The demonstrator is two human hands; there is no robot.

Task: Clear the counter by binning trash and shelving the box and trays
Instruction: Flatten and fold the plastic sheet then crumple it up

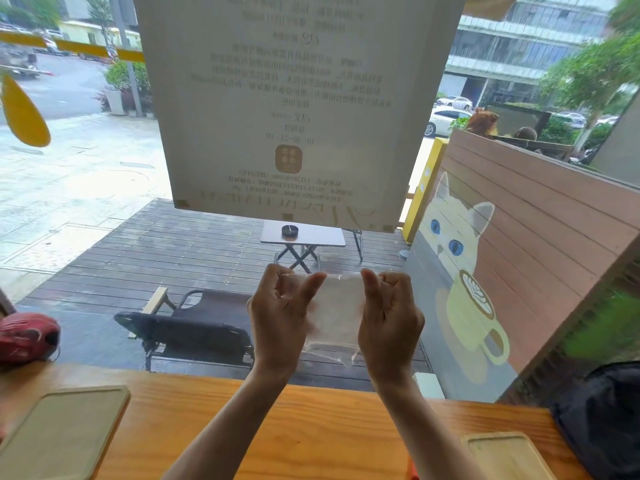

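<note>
1. A pale wooden tray [62, 431] lies flat at the counter's [311, 427] left end.
2. The left hand [277, 320] pinches the upper left edge of a clear plastic wrapper [336, 313].
3. The wrapper hangs upright above the counter, long axis roughly vertical.
4. The right hand [389, 320] pinches its upper right edge.
5. A second tray [505, 455] lies at the right.

Two trays on the table [311, 420] — one tray [62, 431] far left, other tray [505, 455] right; dark bag [602, 420] at right end.

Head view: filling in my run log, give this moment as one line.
left hand: holding clear plastic bag | right hand: holding same bag | bag: raised above counter | wooden trays: on counter
</note>
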